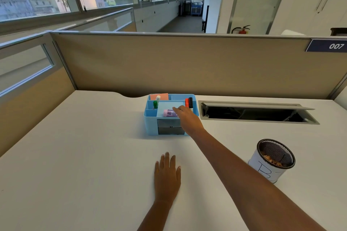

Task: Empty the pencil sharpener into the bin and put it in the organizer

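Left hand, nearest the viewer, lies flat on the desk with fingers together, palm down, holding nothing; it probably serves only as a brace. Right hand is stretched far across the desk to the organizer, fingers loosely extended over the wide central tray. Sharpener, lilac with a clear section, lies on its side in that tray, at the fingertips; whether they touch it or have just let go cannot be told, since the hand covers its right end. Bin, a mesh cup wrapped in white paper, stands near right, well apart from the organizer; pale brown scraps show inside, likely shavings, which suggests the emptying step is done and the placing step is ending.

Behind the tray, narrower compartments hold a green-and-white stick, an orange pad, and red and black markers, partly hidden by the fingers. The dark drawer front is partly covered by the wrist. Lettering on the bin is cut off by its curve.
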`<state>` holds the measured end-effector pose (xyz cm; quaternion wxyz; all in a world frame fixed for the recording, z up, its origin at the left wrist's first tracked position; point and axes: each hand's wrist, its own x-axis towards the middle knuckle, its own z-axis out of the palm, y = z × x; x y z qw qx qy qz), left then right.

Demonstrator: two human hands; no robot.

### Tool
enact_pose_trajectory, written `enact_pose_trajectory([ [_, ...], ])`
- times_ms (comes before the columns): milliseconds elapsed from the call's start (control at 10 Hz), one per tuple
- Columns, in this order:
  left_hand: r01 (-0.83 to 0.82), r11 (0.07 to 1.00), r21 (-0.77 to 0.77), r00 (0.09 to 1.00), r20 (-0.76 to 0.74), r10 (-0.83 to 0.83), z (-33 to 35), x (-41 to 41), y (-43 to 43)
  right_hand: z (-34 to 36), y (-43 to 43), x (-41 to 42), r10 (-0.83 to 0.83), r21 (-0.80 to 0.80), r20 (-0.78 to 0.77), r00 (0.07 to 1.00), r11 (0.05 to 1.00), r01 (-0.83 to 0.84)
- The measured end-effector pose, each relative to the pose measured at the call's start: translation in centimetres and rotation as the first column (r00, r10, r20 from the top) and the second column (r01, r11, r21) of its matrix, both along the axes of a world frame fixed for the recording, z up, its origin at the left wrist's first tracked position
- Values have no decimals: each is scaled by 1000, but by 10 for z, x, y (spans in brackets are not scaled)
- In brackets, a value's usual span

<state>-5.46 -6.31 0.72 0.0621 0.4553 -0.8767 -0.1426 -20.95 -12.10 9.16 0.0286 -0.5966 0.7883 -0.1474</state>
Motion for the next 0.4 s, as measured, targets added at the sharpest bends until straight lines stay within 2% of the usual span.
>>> enact_pose_trajectory([
  [100,7,998,-55,1000,8,-7,6,5,4,-1,4,-2,6,-7,21,1000,1000,-6],
  [200,6,999,-45,1000,-19,-6,6,3,4,-3,15,2,-5,-26,47,999,1000,7],
  [300,33,998,47,999,-10,-32,-5,0,2,-5,33,7,-48,-135,93,995,989,60],
  [400,22,1000,5,1000,9,-22,-18,1,0,-16,64,14,-118,-207,199,973,965,160],
])
